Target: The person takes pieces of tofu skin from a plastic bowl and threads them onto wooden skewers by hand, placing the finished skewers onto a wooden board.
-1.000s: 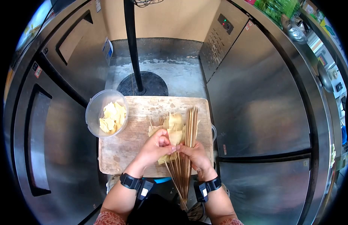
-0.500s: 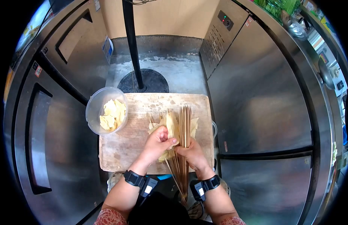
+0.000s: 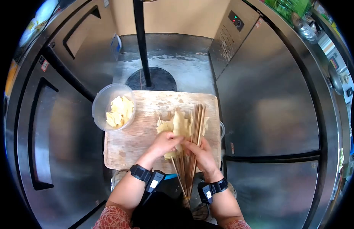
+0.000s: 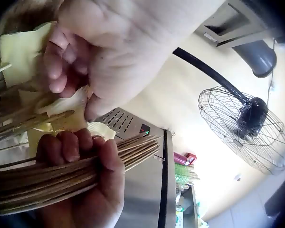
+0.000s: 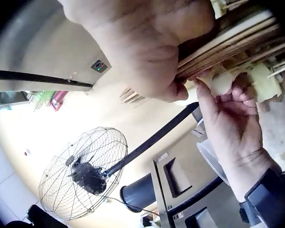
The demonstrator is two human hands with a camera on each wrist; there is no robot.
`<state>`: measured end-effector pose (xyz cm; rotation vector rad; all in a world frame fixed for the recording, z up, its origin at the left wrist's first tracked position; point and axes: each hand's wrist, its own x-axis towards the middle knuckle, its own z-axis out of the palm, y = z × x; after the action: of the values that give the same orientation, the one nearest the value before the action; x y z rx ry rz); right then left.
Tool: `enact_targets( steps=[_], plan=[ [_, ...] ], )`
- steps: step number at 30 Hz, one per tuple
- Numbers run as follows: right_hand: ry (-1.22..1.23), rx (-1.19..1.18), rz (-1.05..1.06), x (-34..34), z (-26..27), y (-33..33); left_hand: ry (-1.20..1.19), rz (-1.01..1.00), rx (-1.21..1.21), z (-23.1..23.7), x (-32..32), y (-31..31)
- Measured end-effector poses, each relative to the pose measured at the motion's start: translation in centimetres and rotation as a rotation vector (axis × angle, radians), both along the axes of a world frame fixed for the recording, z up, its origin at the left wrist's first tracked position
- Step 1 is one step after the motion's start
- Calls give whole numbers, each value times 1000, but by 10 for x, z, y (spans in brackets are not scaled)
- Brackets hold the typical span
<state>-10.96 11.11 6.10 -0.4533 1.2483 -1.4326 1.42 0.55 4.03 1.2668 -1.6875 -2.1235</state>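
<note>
My right hand grips a thick bundle of thin wooden skewers, which slants down past the board's near edge. In the left wrist view, its fingers curl round the bundle. My left hand pinches a thin, pale yellow sheet between thumb and fingers, close beside the right hand's fingertips. Skewered pale sheets lie on the board just beyond the hands, partly hidden by them. A skewer end pokes out of one of these sheets.
The wooden cutting board lies under the hands. A clear round tub with folded pale yellow pieces stands at its left corner. Steel cabinets flank both sides. Behind the board rises a black fan stand.
The left hand's fingers have shifted at the sheet, which now stands taller above them, and they look blurred. The right hand keeps its grip on the skewers. The head view has shifted slightly.
</note>
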Motion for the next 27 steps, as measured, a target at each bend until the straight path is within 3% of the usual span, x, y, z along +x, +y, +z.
enact_targets(
  steps=[5, 6, 9, 10, 12, 14, 16, 19, 27],
  plan=[
    [-109, 47, -14, 0, -7, -2, -186, -113, -153, 8, 10, -4],
    [-73, 47, -3, -1, -12, -3, -230, -162, -331, 14, 15, -6],
    [8, 37, 6, -4, -17, -5, -44, 107, -459, 29, 35, -9],
    [16, 25, 6, -3, -13, -5, -60, 150, -428, 58, 43, -14],
    [3, 24, -2, -2, -10, -4, -9, 262, -659, 69, 66, -35],
    [9, 20, -37, -1, -11, -4, -221, 369, -821, 86, 89, -62],
    [-7, -27, -41, -4, -18, -2, -587, 272, -1036, 88, 110, -85],
    [-62, -4, -91, -3, -14, -2, -914, 31, -1060, 57, 130, -111],
    [45, -50, -110, -6, -28, -4, -1137, -173, -948, 42, 116, -124]
  ],
)
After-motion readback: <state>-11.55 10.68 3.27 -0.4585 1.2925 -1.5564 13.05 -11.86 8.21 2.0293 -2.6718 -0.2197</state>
